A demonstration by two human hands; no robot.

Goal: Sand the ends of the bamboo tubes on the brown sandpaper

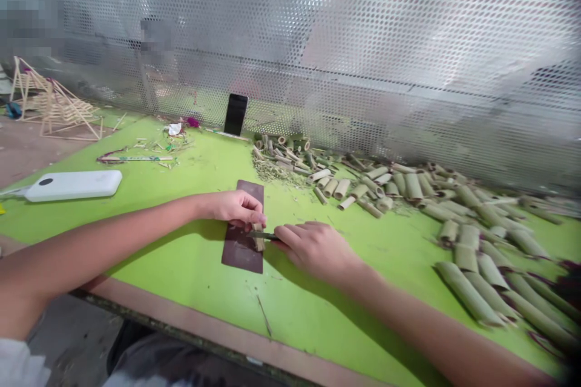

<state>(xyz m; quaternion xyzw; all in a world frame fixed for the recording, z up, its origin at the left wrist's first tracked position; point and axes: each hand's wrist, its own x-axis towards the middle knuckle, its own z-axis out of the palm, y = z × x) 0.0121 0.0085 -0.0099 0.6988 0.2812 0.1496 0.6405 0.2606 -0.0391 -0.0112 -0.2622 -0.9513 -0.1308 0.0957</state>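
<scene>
My left hand [240, 208] pinches the upper end of a short piece of bamboo [258, 243], held over a dark brown rectangular mat [239, 260]. In my right hand [313, 248] is a knife [261, 234], its handle wrapped by my fingers. The blade points left and lies across the bamboo piece, just below my left fingertips. Part of the bamboo is hidden behind my left fingers and the blade.
Many cut bamboo tubes [413, 186] are heaped at the right and back. A phone [236, 115] leans upright against the perforated metal screen [363, 72]. At left lie a white power bank [75, 185], scraps, and stick frames [59, 103].
</scene>
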